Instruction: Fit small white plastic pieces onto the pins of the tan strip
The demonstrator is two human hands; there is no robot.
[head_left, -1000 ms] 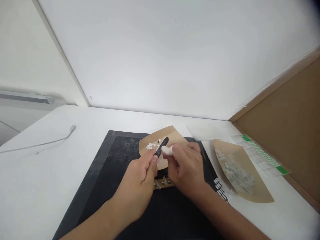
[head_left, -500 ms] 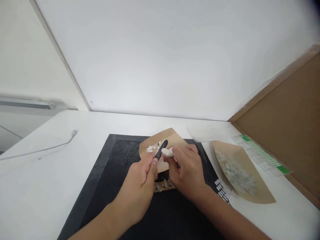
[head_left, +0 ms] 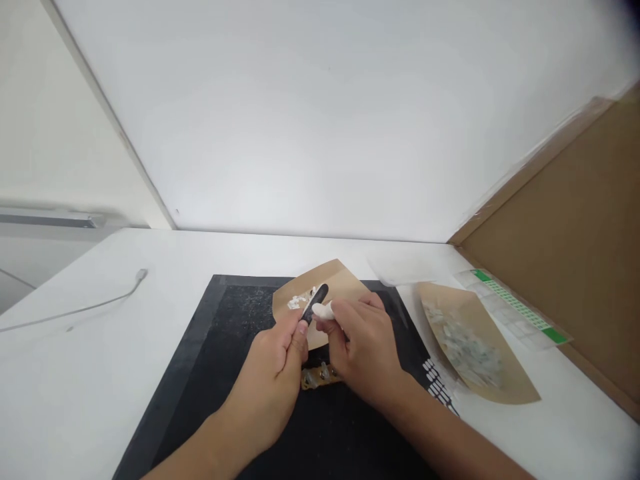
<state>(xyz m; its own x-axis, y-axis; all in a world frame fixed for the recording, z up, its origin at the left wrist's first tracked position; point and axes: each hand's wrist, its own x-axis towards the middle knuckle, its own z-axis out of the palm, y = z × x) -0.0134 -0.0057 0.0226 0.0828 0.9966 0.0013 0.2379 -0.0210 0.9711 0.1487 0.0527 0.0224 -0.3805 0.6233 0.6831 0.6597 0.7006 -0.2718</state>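
Note:
My left hand (head_left: 278, 373) is closed on a dark flat stick with a rounded end (head_left: 317, 301), pinched between thumb and fingers and tilted up to the right. Close against its right side is my right hand (head_left: 364, 337), its fingers curled together. A white cover that looks like a finger cot (head_left: 324, 311) sits on one of its fingertips; anything pinched there is hidden. Behind both hands lies a tan paper tray (head_left: 334, 272) with small white pieces (head_left: 297, 302). Below them, a yellowish strip (head_left: 320, 377) carries several clear and shiny bits, partly covered by the right hand.
A black mat (head_left: 220, 373) lies under the work on a white table (head_left: 90, 373). To the right stand a second tan tray (head_left: 515, 383) of translucent pieces, white marks (head_left: 437, 383) and a green-edged clear sheet (head_left: 520, 307). A cable (head_left: 95, 308) runs along the left; cardboard (head_left: 560, 213) borders the right.
The whole view has shifted slightly, so things appear a little further left. Both hands keep nearly the same pose, with the dark stick still in the left one.

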